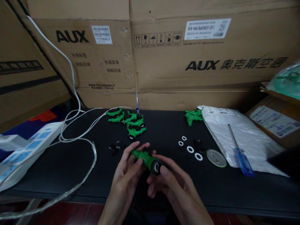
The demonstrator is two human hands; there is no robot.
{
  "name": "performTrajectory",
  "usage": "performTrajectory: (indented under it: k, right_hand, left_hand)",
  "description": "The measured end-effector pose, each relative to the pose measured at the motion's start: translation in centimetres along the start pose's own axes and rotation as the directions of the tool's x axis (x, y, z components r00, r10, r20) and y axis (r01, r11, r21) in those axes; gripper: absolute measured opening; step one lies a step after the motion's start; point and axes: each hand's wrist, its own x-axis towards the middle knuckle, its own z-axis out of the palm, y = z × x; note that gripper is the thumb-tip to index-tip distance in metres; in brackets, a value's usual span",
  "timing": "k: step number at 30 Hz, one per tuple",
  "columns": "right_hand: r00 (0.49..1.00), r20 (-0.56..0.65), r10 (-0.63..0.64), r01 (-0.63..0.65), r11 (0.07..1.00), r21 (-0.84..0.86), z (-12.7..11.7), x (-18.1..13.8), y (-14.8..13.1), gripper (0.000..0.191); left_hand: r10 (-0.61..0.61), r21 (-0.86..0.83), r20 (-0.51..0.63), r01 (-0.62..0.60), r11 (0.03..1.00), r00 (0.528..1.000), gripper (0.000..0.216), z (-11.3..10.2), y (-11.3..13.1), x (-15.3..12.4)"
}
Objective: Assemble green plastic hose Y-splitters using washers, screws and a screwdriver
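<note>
Between my two hands is a green plastic hose fitting (146, 160) with a black collar at its near end, held above the black table (89, 175). My left hand (127, 172) grips its far, narrower end between thumb and fingers. At the black collar, my right hand (173, 176) has thumb and fingers closed around the near end. A pale insert shows inside the collar's opening. Beyond my left hand lie several similar green fittings (136, 132) with black parts. Small black pieces (117, 147) lie left of my fingers.
White rings (190, 149), black rings (198, 142) and a round disc (216, 157) lie to the right. A blue screwdriver (242, 159) rests on a white package (217, 125). More green fittings (193, 117) are behind. A power strip (37, 147) and white cables (72, 137) occupy the left; cardboard boxes (159, 75) stand behind.
</note>
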Motion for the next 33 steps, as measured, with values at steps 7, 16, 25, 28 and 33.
performTrajectory:
  k: [7,16,25,28,33]
  right_hand:
    - [0.998,-0.065,0.004,-0.003,1.000,0.016,0.5,0.1,-0.3,0.046]
    - [0.997,-0.082,-0.008,0.009,1.000,0.007,0.4,-0.2,-0.2,0.047]
    - [0.800,-0.304,-0.518,0.271,0.763,-0.587,0.2,-1.5,1.1,0.017]
    - [0.742,-0.122,-0.659,0.360,0.547,-0.756,-0.2,-1.4,1.5,0.011]
    - [0.745,0.077,-0.662,0.402,0.354,-0.845,-0.6,-0.8,1.2,0.019]
  left_hand:
    - [0.003,0.044,0.032,-0.005,0.999,0.999,0.036,0.1,-0.2,0.0]
    - [0.024,0.206,0.013,-0.026,0.978,1.000,0.023,0.6,-0.3,-0.2]
    - [0.079,0.158,-0.015,-0.075,0.985,0.997,0.023,0.3,-0.6,0.0]
    - [0.076,0.188,-0.006,-0.073,0.979,0.997,0.022,0.1,-0.7,0.0]
    - [0.083,0.229,0.013,-0.084,0.970,0.996,0.022,0.2,-0.6,0.0]
